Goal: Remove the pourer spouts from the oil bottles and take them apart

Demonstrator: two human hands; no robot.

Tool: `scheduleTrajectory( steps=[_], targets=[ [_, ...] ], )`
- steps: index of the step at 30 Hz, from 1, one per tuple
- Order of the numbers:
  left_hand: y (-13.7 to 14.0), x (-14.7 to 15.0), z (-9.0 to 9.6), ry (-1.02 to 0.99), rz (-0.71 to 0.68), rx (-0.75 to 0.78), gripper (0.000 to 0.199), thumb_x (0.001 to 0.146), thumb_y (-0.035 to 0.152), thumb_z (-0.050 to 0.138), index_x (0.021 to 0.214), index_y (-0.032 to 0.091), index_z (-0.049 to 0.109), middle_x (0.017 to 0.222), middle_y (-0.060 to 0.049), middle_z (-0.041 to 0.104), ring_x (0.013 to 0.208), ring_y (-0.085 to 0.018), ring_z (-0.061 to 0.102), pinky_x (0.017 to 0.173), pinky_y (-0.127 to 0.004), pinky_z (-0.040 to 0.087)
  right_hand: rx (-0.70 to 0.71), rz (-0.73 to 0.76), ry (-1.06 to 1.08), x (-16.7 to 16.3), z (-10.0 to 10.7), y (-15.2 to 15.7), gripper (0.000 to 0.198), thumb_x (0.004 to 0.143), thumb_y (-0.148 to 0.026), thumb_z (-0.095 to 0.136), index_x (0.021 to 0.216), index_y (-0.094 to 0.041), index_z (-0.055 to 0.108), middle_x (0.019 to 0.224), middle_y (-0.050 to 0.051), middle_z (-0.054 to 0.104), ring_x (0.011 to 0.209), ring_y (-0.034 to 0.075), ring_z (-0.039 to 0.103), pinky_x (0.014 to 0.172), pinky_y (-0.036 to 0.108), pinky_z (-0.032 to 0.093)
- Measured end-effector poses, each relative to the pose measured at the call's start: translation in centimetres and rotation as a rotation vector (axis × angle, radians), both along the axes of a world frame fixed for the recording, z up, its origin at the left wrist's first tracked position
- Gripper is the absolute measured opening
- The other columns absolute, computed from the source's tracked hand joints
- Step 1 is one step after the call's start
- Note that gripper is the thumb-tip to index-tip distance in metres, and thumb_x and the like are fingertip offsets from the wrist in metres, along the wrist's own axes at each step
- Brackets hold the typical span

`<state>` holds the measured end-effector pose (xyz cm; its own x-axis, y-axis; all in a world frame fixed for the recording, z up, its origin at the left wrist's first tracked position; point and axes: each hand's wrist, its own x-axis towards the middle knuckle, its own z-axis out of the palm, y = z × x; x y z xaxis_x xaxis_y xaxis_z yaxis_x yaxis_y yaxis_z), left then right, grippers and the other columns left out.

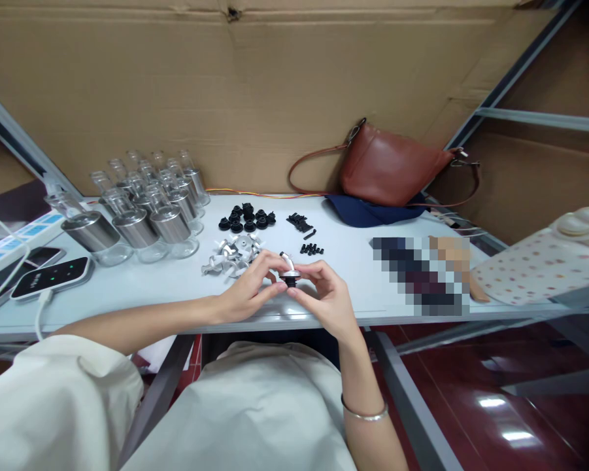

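Observation:
Between both hands, over the table's front edge, is a bottle pourer (289,275) with a silver spout and disc above a black ribbed stopper. My left hand (255,281) pinches it from the left, and my right hand (323,291) closes on its right side with thumb and fingers. Just left and behind lies a pile of silver spout pieces (233,255). Farther back sit several black stoppers (248,219). To their right are a heap of thin black strips (300,222) and a cluster of small black caps (312,249).
Several glass bottles with steel sleeves (132,226) stand at the back left. A phone-like device (51,278) with a cable and a power strip (24,239) lie at the left. A brown bag (392,163) rests on a blue cap (357,212). At right is a dotted bag (529,261).

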<state>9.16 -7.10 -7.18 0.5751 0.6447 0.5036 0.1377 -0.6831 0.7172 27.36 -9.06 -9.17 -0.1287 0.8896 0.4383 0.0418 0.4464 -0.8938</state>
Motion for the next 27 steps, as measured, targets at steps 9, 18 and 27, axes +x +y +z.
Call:
scheduleTrajectory(
  steps=[9, 18, 27],
  targets=[
    [0.4, -0.3, 0.3, 0.125, -0.011, 0.008, 0.032, 0.085, 0.028, 0.058, 0.115, 0.023, 0.049, 0.104, -0.006, 0.042, 0.095, -0.017, 0.048, 0.086, -0.035, 0.049, -0.037, -0.021, -0.054, -0.1, 0.8, -0.6, 0.025, 0.071, -0.025, 0.072, 0.084, -0.023, 0.051, 0.089, 0.004, 0.071, 0.092, 0.023, 0.069, 0.081, 0.034, 0.052],
    [0.5, -0.4, 0.0, 0.145, 0.002, 0.089, 0.03, 0.088, 0.034, 0.056, 0.116, 0.023, 0.056, 0.099, -0.005, 0.043, 0.095, -0.017, 0.046, 0.09, -0.035, 0.044, -0.053, 0.004, -0.062, -0.1, 1.0, -0.7, 0.025, 0.069, -0.026, 0.072, 0.079, -0.023, 0.049, 0.087, 0.003, 0.071, 0.088, 0.021, 0.069, 0.081, 0.033, 0.053],
    [0.5, -0.4, 0.0, 0.142, 0.048, 0.078, 0.031, 0.088, 0.032, 0.056, 0.117, 0.023, 0.055, 0.103, -0.006, 0.043, 0.101, -0.019, 0.045, 0.095, -0.038, 0.042, -0.064, -0.031, -0.091, -0.3, 0.8, -0.6, 0.022, 0.072, -0.025, 0.069, 0.084, -0.024, 0.05, 0.09, 0.003, 0.071, 0.095, 0.022, 0.068, 0.083, 0.036, 0.052]
  ],
)
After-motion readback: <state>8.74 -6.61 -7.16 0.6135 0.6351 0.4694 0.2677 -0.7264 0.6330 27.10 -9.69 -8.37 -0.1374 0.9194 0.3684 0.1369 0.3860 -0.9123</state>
